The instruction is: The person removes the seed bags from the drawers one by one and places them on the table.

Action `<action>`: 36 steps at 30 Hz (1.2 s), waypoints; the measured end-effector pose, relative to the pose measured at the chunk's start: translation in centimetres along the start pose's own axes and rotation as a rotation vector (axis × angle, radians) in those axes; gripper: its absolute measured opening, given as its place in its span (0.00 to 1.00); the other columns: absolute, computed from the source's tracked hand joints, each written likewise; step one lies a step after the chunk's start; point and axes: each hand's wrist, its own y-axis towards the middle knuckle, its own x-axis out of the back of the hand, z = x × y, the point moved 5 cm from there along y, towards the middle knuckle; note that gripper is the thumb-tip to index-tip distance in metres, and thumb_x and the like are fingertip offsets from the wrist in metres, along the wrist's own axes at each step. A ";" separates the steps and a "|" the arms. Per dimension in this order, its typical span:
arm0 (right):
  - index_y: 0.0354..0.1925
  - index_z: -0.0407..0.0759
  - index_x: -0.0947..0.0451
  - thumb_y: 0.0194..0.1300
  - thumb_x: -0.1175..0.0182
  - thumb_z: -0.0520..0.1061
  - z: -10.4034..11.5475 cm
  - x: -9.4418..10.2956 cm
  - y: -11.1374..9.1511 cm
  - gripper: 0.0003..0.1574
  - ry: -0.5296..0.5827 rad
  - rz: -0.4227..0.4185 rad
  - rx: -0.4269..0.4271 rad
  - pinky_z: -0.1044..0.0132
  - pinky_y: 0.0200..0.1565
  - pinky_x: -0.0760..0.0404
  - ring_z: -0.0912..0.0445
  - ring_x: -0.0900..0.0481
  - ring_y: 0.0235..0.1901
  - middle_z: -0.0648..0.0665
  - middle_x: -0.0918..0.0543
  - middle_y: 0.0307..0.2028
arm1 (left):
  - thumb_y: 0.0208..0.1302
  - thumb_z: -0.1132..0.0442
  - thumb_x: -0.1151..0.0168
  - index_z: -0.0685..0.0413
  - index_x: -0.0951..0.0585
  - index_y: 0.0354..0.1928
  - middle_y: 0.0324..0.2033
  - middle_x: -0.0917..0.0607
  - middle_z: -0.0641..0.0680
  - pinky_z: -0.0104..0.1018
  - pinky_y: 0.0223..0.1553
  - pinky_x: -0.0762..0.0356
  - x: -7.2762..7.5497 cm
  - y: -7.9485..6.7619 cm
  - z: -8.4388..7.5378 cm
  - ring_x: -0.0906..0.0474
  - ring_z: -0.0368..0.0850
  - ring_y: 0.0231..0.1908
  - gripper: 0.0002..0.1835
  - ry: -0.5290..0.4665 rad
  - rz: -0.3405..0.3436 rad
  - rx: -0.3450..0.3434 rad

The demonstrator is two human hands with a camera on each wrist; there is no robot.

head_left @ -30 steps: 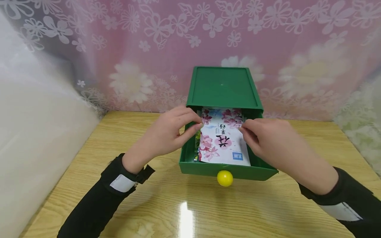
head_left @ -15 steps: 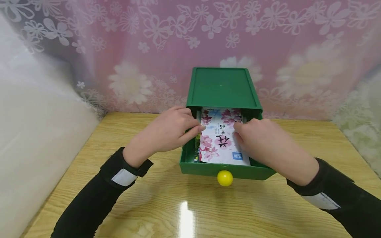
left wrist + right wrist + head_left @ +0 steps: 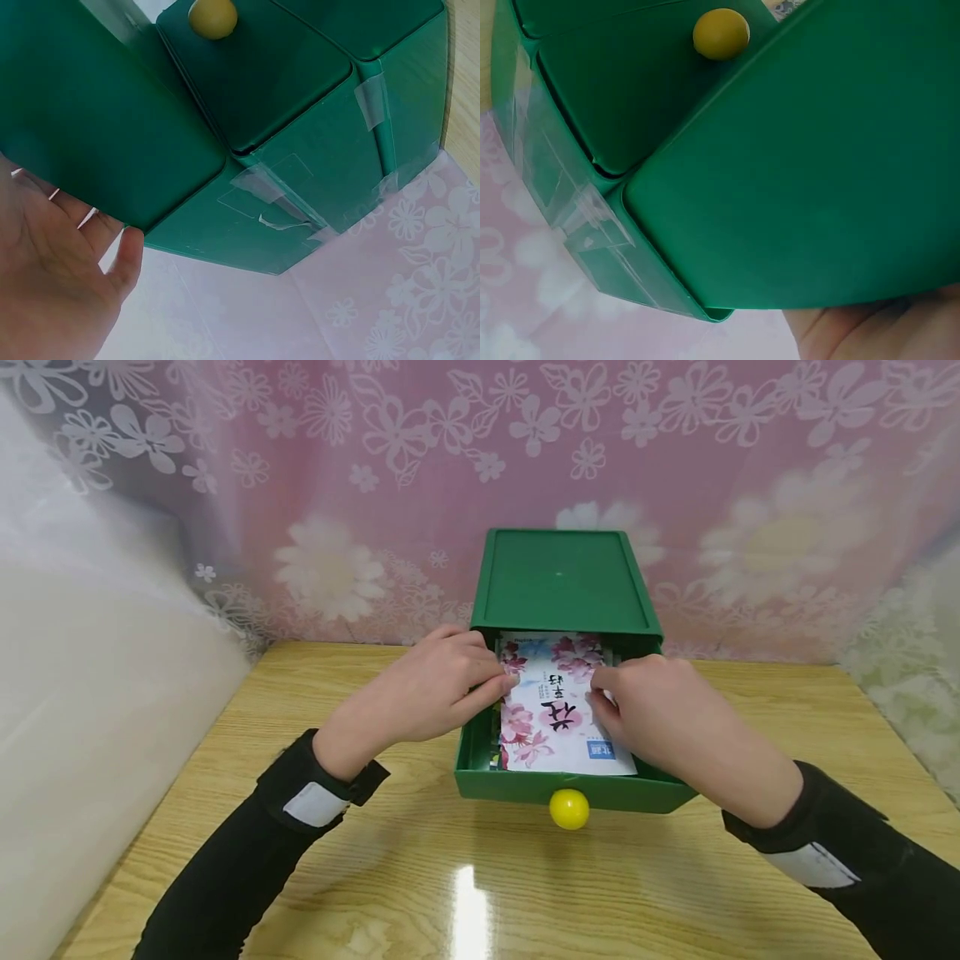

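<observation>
White packet (image 3: 558, 727), pink blossoms, black lettering, reaching the drawer's (image 3: 506, 786) front edge. My left hand (image 3: 423, 691) and right hand (image 3: 667, 714) flank it; pinching, I cannot tell.

Wood-grain table (image 3: 360, 877) bearing a green drawer unit (image 3: 558, 581)
Stacked tiers stand on its glossy top.

Looks like a home, this: a pink flowered curtain (image 3: 442, 493) sweeps across the top of the frame (big daisies (image 3: 330, 570), too!), wood-grain tabletop (image 3: 397, 860) gleaming at bottom centre.
</observation>
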 end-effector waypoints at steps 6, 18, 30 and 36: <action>0.25 0.44 0.17 0.66 0.37 0.41 -0.3 0.2 -0.2 0.11 0.052 -0.013 -0.057 0.62 0.19 0.33 0.58 0.34 0.14 0.52 0.29 0.15 | 0.78 0.55 0.50 0.47 0.16 0.28 0.26 0.19 0.41 0.43 0.58 0.35 0.0 0.0 0.1 0.28 0.42 0.37 0.20 -0.046 -0.009 0.007; 0.24 0.46 0.14 0.63 0.35 0.42 -0.9 2.2 -1.2 0.10 0.136 -0.211 -0.043 0.63 0.23 0.30 0.60 0.31 0.17 0.54 0.24 0.17 | 0.70 0.56 0.36 0.49 0.11 0.39 0.36 0.15 0.45 0.36 0.40 0.29 0.7 -0.3 0.2 0.28 0.42 0.40 0.08 -0.191 -0.122 0.092; 0.28 0.51 0.12 0.60 0.30 0.43 -0.2 3.2 -2.5 0.05 0.200 -0.249 -0.037 0.64 0.24 0.28 0.64 0.29 0.21 0.58 0.21 0.21 | 0.67 0.53 0.33 0.43 0.13 0.36 0.34 0.17 0.39 0.40 0.41 0.28 2.0 -1.6 -0.7 0.26 0.38 0.39 0.06 -0.382 -0.225 0.328; 0.27 0.52 0.13 0.57 0.28 0.41 0.6 3.7 -3.4 0.05 0.199 -0.308 -0.003 0.66 0.23 0.29 0.65 0.30 0.20 0.60 0.22 0.21 | 0.67 0.54 0.34 0.43 0.13 0.37 0.33 0.17 0.40 0.39 0.38 0.22 2.1 -2.7 -1.6 0.22 0.37 0.34 0.04 -0.535 -0.213 0.434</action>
